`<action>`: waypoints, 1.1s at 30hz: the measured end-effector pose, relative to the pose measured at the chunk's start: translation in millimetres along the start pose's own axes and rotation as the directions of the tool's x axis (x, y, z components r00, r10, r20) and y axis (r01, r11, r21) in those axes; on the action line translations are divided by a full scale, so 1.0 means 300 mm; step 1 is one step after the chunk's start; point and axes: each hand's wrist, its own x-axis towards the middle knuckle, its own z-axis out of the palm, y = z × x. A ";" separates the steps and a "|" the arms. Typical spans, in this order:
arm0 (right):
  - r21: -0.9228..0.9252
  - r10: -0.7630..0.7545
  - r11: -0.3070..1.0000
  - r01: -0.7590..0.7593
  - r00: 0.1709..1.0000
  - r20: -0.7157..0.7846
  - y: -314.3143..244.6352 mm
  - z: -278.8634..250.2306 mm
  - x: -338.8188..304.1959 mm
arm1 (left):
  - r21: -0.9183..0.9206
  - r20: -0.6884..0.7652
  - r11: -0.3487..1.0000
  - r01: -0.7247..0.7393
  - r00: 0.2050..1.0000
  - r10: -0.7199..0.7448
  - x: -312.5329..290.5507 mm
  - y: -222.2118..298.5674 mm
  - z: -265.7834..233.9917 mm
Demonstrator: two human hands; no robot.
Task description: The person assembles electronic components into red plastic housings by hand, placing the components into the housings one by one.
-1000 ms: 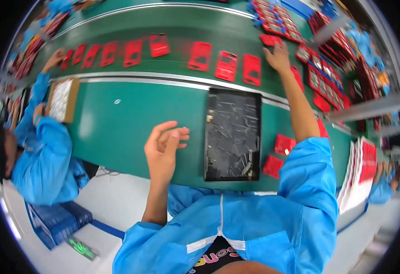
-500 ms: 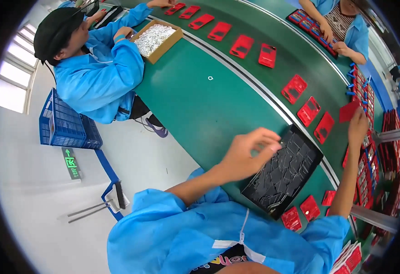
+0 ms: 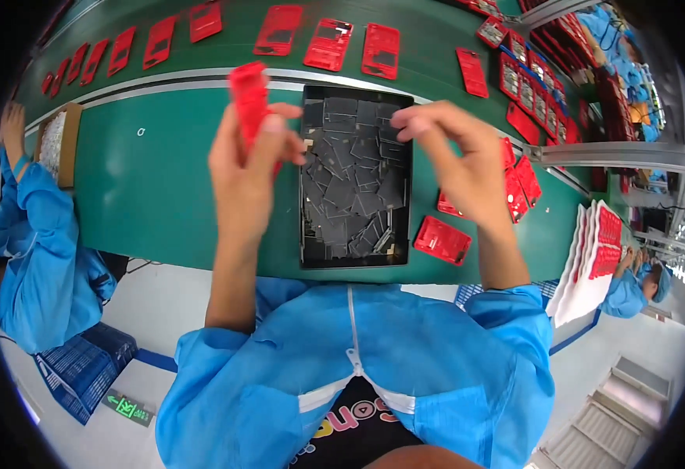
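My left hand (image 3: 249,152) is closed around a red plastic housing (image 3: 249,98), a flat phone-shaped piece held upright left of the tray. The fingers cover its lower part. A black tray (image 3: 306,234) lies in front of me on the green table, with many thin dark grey rectangular sheets (image 3: 350,168) heaped loosely in it. My right hand (image 3: 460,156) hovers at the tray's right edge, thumb and fingertips drawn together; whether something small is between them I cannot make out. Under and beside that wrist lie several red housings (image 3: 442,240) on the table.
A row of red housings (image 3: 277,30) lies on the green belt (image 3: 202,59) beyond a metal rail. Trays of red parts (image 3: 522,86) and a metal post (image 3: 624,158) stand at right. White sheets with red pieces (image 3: 589,262) stack near right. At left, a co-worker's arm (image 3: 37,203) rests by a cardboard box (image 3: 67,144).
My view has turned right. The red housing, earlier in my right hand over the belt, is now in my left hand. My right hand has come back to the tray's right edge.
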 end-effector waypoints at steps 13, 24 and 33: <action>-0.675 -0.054 0.691 0.260 0.949 0.310 0.142 0.119 0.031 | -0.434 0.135 0.850 0.299 0.954 -0.267 -0.093 0.018 -0.093; -0.153 0.080 0.983 -0.101 0.987 -0.140 0.068 0.105 -0.081 | -0.237 -0.145 0.956 0.175 0.966 -0.212 -0.079 -0.042 -0.092; 0.338 0.214 0.937 -0.089 0.911 -0.352 -0.036 0.220 -0.158 | -0.263 -0.055 0.951 0.161 0.982 -0.181 -0.099 -0.033 -0.067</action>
